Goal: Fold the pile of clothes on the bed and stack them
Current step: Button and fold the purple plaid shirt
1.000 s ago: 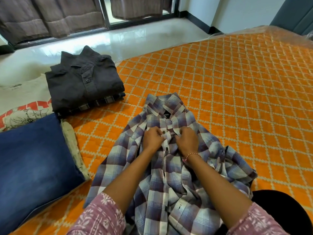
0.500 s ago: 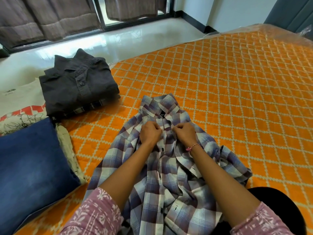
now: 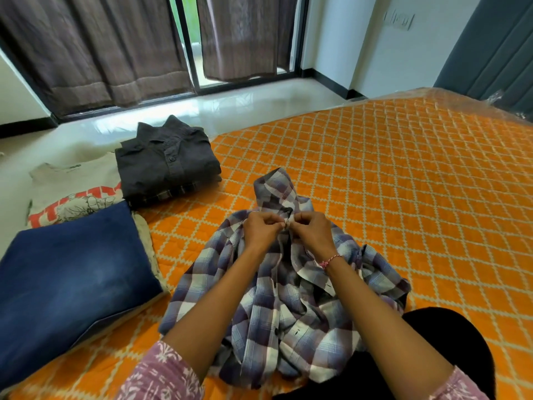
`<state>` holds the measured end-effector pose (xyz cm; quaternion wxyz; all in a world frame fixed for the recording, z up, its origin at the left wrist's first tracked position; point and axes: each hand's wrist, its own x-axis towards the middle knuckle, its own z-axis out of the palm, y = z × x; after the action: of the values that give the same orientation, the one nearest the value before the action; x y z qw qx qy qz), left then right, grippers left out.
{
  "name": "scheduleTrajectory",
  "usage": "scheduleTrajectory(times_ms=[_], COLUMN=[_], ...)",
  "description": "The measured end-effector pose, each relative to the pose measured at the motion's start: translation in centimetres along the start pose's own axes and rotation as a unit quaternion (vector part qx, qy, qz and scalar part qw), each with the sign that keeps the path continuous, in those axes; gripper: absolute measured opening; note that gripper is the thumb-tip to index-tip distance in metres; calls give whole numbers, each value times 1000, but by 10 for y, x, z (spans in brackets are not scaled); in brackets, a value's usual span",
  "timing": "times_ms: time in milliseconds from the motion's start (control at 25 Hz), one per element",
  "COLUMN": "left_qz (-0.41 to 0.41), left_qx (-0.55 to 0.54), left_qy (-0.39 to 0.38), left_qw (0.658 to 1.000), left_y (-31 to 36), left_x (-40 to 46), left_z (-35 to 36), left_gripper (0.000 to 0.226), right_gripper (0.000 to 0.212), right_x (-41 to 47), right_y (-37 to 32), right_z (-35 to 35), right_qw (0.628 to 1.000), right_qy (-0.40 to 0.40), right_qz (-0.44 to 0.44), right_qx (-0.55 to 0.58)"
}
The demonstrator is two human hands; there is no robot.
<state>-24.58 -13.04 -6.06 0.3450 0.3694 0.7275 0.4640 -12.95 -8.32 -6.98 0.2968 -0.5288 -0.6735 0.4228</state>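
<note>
Plaid shirt pinched at placket, mid-bed

While glossy white floor and brown curtains (image 3: 95,53) back the quilted orange bed cover (image 3: 403,197), left hand (image 3: 261,230) and right hand (image 3: 313,233) both pinch the crumpled plaid shirt (image 3: 277,313) below its collar; folded dark shirt (image 3: 167,166) and denim (image 3: 69,272) sit left

A home bedroom is shown. An orange diamond-quilted bed cover (image 3: 389,174) is spread wide, dark brown curtains (image 3: 95,47) are hung over a sliding glass door (image 3: 190,44), and glossy white floor tiles (image 3: 230,108) are seen beyond.
</note>
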Motion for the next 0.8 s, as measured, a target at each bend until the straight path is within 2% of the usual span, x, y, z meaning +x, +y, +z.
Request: scheduleTrajectory(times_ms=[280,440,640,720,800], left_qz=[39,84,125,128,127], left_qx=[-5,63,151,170,157], left_qy=[43,47,23,28,40], left_qw=[998,993,980,977,979], left_y=[16,29,46,48,46], left_x=[-38,-44,-42,-40,-39], left_z=[-8,-12,-14,-14,-14], left_gripper=[6,7,7,8,9], right_gripper=[26,28,24,26,23], right_x=[-31,-36,-39,-38,-36], right_y=[-22,-26,-36,-42,-49], right_z=[-4,-6,-14,-18,-27], right_qw=[996,997,996,998,1000], right_qy=[32,51,61,45,4], right_qz=[-60,-55,-64,-51,-6], right_qx=[-48,-6,-15,-19,25])
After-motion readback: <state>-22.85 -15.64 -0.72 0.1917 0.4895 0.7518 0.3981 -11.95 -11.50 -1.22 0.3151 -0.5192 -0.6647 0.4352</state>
